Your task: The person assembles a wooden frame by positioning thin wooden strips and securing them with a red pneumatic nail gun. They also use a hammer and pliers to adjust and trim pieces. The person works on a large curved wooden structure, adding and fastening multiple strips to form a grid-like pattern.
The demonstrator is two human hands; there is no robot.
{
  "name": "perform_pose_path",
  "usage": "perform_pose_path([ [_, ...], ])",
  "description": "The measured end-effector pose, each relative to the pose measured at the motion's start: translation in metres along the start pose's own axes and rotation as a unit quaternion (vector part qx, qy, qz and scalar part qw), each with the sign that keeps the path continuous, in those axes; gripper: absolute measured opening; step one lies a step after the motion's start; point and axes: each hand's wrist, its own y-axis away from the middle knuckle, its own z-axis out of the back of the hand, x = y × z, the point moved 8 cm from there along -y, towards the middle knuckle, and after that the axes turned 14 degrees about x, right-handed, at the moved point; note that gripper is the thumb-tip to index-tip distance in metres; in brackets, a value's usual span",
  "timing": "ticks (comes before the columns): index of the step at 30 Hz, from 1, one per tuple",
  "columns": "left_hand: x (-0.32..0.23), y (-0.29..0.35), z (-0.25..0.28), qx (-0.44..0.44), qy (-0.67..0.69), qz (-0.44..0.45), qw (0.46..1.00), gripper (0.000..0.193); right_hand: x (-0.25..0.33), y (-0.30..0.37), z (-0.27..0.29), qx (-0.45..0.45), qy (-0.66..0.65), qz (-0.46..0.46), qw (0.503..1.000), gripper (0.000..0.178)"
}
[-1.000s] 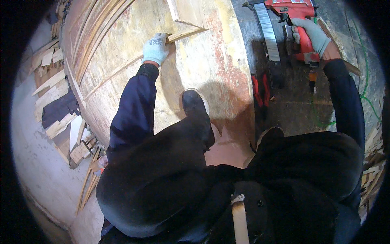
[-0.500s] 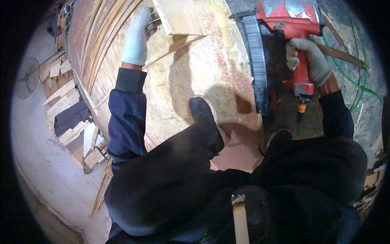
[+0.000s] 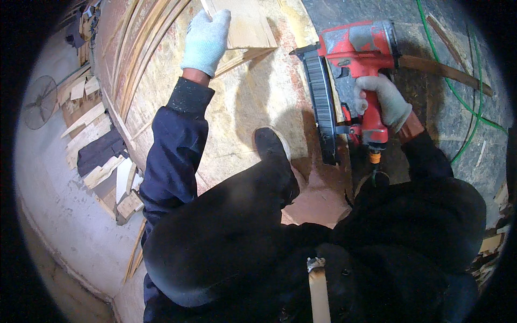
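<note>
My left hand (image 3: 206, 44), in a pale knitted glove, is closed at the left edge of a light wooden board (image 3: 249, 26). Its thumb lies along that edge, while most of the fingers are hidden behind the glove's back. In a similar glove, my right hand (image 3: 386, 99) wraps round the handle of a red and grey nail gun (image 3: 358, 49). The gun's nose points left, and its long dark magazine slants down toward my feet. An orange hose fitting (image 3: 375, 158) sits at the handle's base. Below the board lies a thin wooden strip (image 3: 242, 60).
Long wooden strips (image 3: 141, 51) run along the left of the worn work surface (image 3: 229, 126). Wood offcuts (image 3: 89, 134) and a round fan (image 3: 40, 102) are at far left. A green hose (image 3: 449, 83) and a brown slat (image 3: 447, 72) lie at right. My shoe (image 3: 269, 144) rests on the surface.
My left hand has moved right, from beside the board onto its edge, and its fingers have closed. My right hand has brought the nail gun left and slightly nearer me.
</note>
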Motion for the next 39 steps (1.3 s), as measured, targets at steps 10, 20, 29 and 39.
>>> perform_pose_path([
  [10,-0.020,0.008,0.000,-0.013,-0.027,-0.016,0.999,0.035,-0.046,-0.036,-0.039,0.023,-0.106,0.069,0.992,0.012],
  [20,-0.022,0.010,-0.001,-0.010,-0.161,-0.088,0.983,0.023,-0.051,-0.048,-0.043,0.050,-0.163,0.074,0.983,0.013],
  [29,0.005,0.012,-0.009,-0.034,-0.201,-0.114,0.972,0.019,-0.042,-0.045,-0.017,0.076,-0.130,0.045,0.988,0.013],
  [39,0.004,0.014,-0.005,-0.017,-0.068,-0.081,0.994,0.028,-0.018,-0.048,-0.014,0.103,-0.084,0.028,0.991,0.016],
])
